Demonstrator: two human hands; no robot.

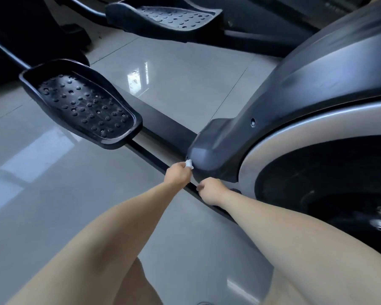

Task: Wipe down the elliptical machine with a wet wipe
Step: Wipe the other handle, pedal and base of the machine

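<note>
While my left hand (177,175) pinches the small, bunched white wet wipe (189,164) in its fingertips, the wad sits against the lower left edge of the rounded dark grey plastic joint cover (213,146) on the black-and-silver elliptical machine (317,89). The part to clean therefore lies directly ahead and slightly right of that hand. The machine's long black metal rail (161,125) runs diagonally from the studded black plastic foot pedal (84,104) at upper left down toward me at lower right, and I judge any stroke should follow that line. My right hand (210,191) is just beside the left and nearer me, its fingers curled down at the rail. Whether it truly grips the bar I cannot tell. The cover looks matte and smooth, and the wipe is mostly hidden in my fingers.
</note>
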